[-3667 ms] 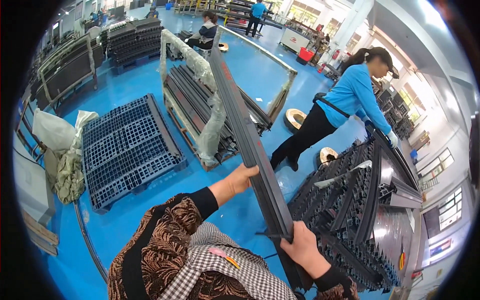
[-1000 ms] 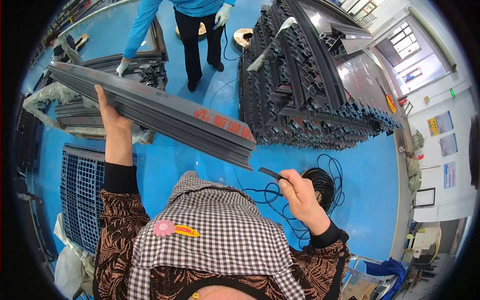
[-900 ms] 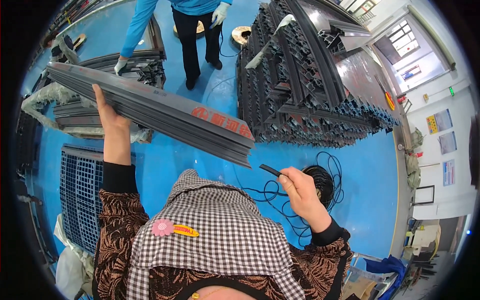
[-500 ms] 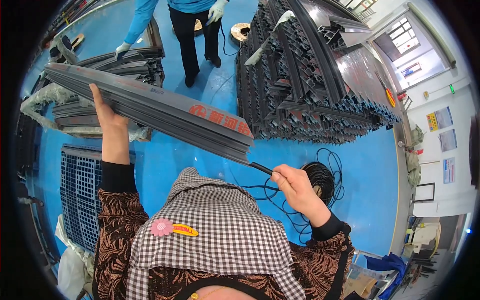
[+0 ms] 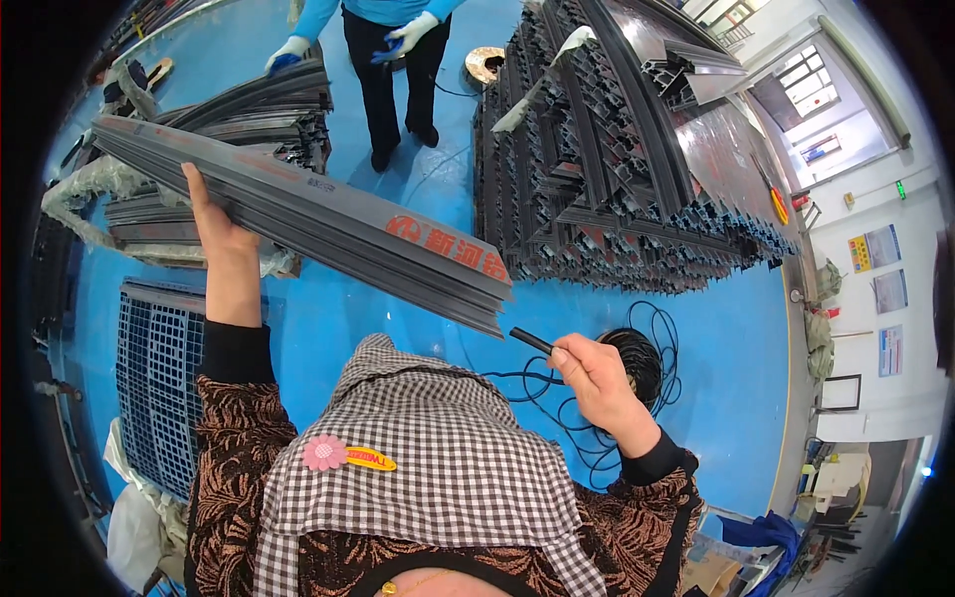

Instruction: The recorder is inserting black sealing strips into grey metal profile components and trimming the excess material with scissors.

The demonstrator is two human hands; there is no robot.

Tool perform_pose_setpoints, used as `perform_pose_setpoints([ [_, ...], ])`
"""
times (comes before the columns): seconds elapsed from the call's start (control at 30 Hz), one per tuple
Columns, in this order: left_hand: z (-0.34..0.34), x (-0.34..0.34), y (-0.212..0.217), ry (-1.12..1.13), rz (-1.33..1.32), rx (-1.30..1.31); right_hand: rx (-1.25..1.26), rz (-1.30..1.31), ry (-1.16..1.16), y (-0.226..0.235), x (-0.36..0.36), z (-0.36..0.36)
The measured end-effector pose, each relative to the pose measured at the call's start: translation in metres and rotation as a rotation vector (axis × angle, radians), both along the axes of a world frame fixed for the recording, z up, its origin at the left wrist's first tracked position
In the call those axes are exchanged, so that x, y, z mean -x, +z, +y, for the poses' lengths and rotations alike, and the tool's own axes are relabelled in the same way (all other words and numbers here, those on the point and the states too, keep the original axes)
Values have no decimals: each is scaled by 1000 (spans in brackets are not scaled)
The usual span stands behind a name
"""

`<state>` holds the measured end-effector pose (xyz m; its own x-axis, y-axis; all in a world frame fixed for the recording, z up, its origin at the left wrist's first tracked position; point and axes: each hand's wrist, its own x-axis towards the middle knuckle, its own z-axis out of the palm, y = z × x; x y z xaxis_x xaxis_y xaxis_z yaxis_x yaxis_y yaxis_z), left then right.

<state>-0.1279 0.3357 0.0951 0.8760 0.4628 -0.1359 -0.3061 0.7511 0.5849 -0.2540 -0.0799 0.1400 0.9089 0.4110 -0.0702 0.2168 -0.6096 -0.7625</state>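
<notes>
A long dark grey metal profile (image 5: 338, 234), with film and red print on its upper face, slants across in front of me from far left to near right. My left hand (image 5: 227, 239) holds it from below near its middle, thumb up along the near side and the other fingers hidden underneath. Between thumb and fingers, my right hand (image 5: 602, 383) pinches a black rubber-like strip (image 5: 530, 340). The strip's tip points at the profile's near end, with a small gap between them.
Loops of black strip (image 5: 632, 363) lie coiled on the blue floor. A tall stack of dark profiles (image 5: 597, 169) stands far right, a lower pile (image 5: 159, 221) left. Blue plastic grating (image 5: 159, 378) lies left. Across from me, a gloved co-worker (image 5: 398, 60) handles profiles.
The strip in my right hand has come away from the profile's end, leaving a gap. The profile's near end has shifted slightly right and down. Both of the co-worker's gloved hands have moved.
</notes>
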Motion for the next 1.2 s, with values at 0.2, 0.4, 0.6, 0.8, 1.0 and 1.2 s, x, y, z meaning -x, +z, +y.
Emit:
perform_pose_setpoints([
  [0.2,4,-1,-5,-60,-44,-12,35,-45,34,-1,-2,1],
  [0.4,6,-3,-7,-42,-48,-17,110,-92,73,4,-6,1],
  [0.6,2,-4,-5,-19,-64,-32,104,-143,76,5,-9,2],
  [0.8,-2,-2,1,23,-7,33,61,-48,107,8,-10,-1],
  [1.0,-6,-2,3,28,-7,6,18,-8,103,-2,-12,-3],
  [1.2,-6,-3,3,45,13,29,5,20,106,-3,-13,2],
])
